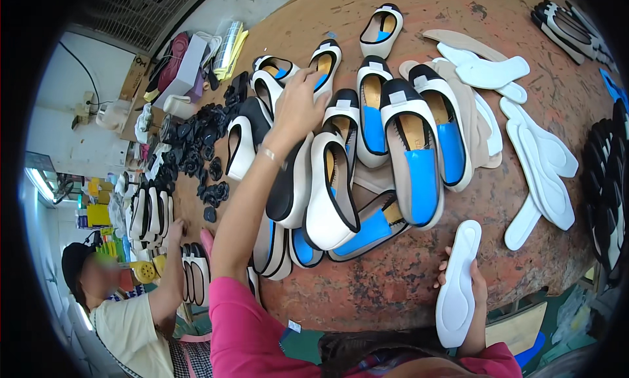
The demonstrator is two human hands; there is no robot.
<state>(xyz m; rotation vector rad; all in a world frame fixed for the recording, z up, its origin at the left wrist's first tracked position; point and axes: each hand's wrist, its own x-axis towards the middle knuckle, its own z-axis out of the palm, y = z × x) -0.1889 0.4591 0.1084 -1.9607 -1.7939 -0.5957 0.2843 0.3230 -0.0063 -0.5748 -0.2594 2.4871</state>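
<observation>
My left hand (300,109) reaches out over a crowd of white flat shoes with black toes and black trim. Its fingers and thumb close round the heel end of one white-and-black flat shoe (327,53), hiding part of it. In my right hand (480,287), low on the right, is a white insole (457,283), held upright with the fingers round its sides. Between the hands lie several more such flat shoes (414,156), some with bright blue patches inside. One white shoe (327,201) rests on others near my left forearm.
Loose white insoles (540,161) and beige insoles (458,40) spread over the worn brown table (367,293). Black pieces (196,139) heap at the left. More dark shoes (599,181) line the right edge. A co-worker (131,319) in a black cap sits at the lower left.
</observation>
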